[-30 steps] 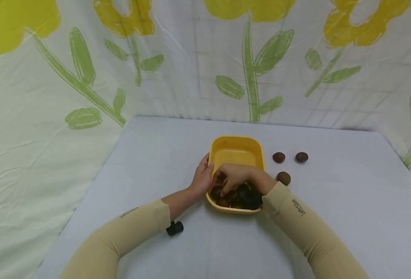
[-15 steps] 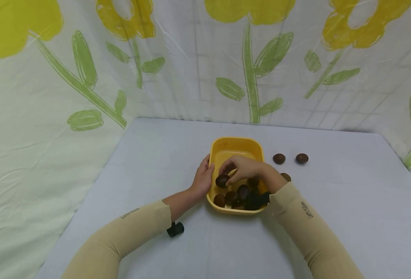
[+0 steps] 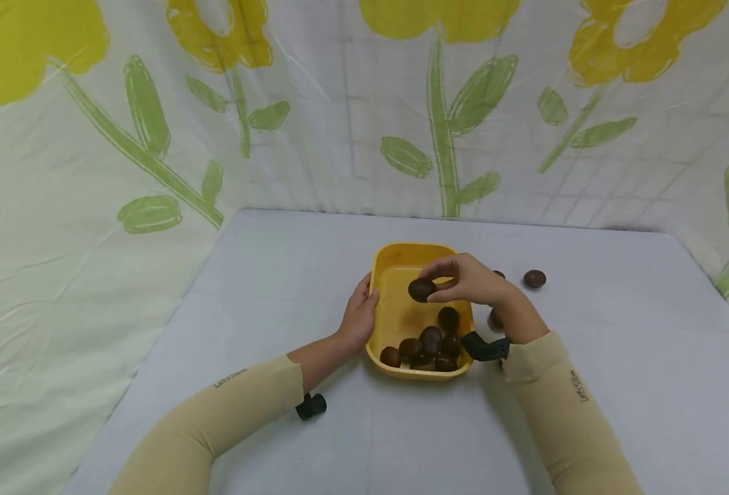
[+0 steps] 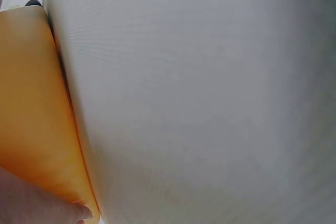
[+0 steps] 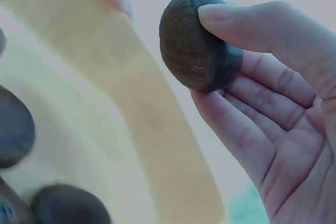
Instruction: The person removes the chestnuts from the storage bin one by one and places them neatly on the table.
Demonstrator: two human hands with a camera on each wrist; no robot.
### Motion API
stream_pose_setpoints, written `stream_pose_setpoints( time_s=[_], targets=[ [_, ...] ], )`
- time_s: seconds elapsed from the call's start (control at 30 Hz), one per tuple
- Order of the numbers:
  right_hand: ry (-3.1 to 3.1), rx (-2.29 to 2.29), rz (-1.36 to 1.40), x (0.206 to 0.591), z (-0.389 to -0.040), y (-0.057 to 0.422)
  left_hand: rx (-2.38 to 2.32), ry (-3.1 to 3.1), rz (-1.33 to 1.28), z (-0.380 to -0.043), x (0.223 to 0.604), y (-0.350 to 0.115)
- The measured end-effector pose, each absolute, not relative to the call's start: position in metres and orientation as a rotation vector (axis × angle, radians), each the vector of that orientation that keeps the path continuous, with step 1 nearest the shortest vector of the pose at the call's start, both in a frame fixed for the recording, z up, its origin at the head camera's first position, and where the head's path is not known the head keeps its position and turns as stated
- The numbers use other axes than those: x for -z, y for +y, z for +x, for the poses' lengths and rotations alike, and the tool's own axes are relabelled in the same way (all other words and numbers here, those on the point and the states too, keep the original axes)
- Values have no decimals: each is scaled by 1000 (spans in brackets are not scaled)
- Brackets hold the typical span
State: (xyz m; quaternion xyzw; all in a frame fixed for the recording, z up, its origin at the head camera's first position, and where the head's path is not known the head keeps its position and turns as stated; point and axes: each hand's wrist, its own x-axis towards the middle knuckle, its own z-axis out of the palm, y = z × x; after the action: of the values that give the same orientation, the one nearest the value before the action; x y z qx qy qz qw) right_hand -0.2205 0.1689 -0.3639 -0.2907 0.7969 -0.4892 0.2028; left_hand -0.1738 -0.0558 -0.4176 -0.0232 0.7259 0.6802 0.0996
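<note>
A yellow plastic container [image 3: 414, 252] with rounded corners stands mid-table, several dark brown chestnuts [image 3: 430, 340] gathered at its near end. My left hand [image 3: 358, 316] holds its left side, the thumb at the rim and the fingers along the outer wall; much of that hand is out of the left wrist view. Over the container's right side, my right hand [image 3: 466, 278] pinches one chestnut [image 5: 191, 43] between thumb and fingers. The nut's rough matte brown base faces the right wrist camera, and its glossy dark shell shows beside it.
Right of the container lie a chestnut [image 3: 534, 278], another [image 3: 496, 320] partly behind my right wrist, and a third mostly hidden by the hand. Black wrist cameras [image 3: 485, 347] jut from both wrists. A flower-printed curtain [image 3: 315, 137] hangs behind the white table [image 3: 278, 275].
My right hand has lifted the chestnut from the container's near-left area and carried it up, away from me and to the right. My left hand stays at the container's side.
</note>
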Motion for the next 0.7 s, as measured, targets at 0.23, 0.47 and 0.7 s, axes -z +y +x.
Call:
stream_pose_setpoints(
  time_s=[0.23, 0.47, 0.7],
  targets=[
    [2376, 1441, -702, 357, -205, 205, -2034, 2125, -67, -175, 419, -56],
    [2562, 1489, -525, 358, -185, 241, -2031, 2124, -49, -173, 419, -57],
    [2636, 1594, -380, 371, -165, 280, -2021, 2126, -35, -172, 417, -57]
  ],
)
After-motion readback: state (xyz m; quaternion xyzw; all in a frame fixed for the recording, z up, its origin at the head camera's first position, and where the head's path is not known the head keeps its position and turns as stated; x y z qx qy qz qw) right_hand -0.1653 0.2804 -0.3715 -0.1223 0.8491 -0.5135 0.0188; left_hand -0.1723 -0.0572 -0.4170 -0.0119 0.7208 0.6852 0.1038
